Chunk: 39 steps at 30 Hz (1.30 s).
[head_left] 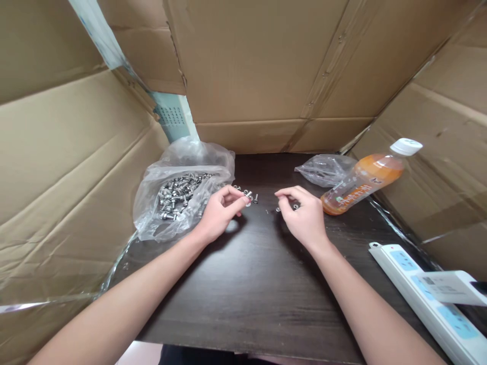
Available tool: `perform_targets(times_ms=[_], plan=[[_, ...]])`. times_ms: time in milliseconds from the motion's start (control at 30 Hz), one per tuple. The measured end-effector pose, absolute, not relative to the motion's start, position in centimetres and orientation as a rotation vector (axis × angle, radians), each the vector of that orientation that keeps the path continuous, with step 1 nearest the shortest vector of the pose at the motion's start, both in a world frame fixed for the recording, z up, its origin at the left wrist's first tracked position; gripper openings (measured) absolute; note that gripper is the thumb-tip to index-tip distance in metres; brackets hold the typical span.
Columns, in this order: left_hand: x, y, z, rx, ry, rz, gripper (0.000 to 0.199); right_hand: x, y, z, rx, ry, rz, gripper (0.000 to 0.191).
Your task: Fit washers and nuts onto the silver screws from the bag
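Observation:
My left hand (220,212) pinches a small metal bolt (248,194) between thumb and fingertips, above the dark table (243,294). Another bolt (255,198) lies on the table just beyond those fingertips. Across a short gap, my right hand (303,215) is closed, thumb and index finger drawn together; anything between them is too small to make out. Small metal nuts (296,207) show beside and under its fingers. Left of my left hand, an open clear plastic bag (150,203) holds a heap of metal bolts (178,195).
An orange drink bottle (371,177) with a white cap leans at the right. Behind it lies a crumpled clear bag (325,170). A white power strip (428,299) with a plugged-in adapter runs along the right edge. Cardboard walls (258,66) enclose the table's back and sides.

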<state>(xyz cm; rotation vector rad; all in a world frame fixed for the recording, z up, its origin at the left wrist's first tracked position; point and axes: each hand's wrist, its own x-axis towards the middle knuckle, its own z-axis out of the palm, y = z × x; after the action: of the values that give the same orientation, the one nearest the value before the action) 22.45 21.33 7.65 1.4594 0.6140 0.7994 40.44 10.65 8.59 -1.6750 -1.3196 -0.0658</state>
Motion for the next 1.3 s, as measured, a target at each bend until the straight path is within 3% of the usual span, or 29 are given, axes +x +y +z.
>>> perform_targets(times_ms=[100,333,667,967,1100,1300], plan=[[22.4,21.5,7.7,1.344,0.569,0.782,0.034,41.5,10.6,8.5,-1.731,-1.215,-0.101,0.019],[21.9,21.1,6.8,2.28,0.386,0.65,0.006,43.6,10.4,8.3,-1.879,-1.275,0.014,0.023],[22.2,21.0,6.4,2.262,0.469,0.661,0.008,45.2,9.4,8.1,-2.06,-1.761,0.028,0.02],[22.4,21.1,6.5,2.229,0.452,0.702,0.009,45.4,9.4,8.2,-2.007,-1.749,0.106,0.017],[22.4,21.2,6.6,2.2,0.483,0.683,0.01,44.2,9.8,8.6,-1.831,-1.543,0.111,0.015],[22.4,21.2,6.7,2.114,0.462,0.729,0.011,39.5,11.1,7.0,-1.408,-1.182,0.618,0.019]])
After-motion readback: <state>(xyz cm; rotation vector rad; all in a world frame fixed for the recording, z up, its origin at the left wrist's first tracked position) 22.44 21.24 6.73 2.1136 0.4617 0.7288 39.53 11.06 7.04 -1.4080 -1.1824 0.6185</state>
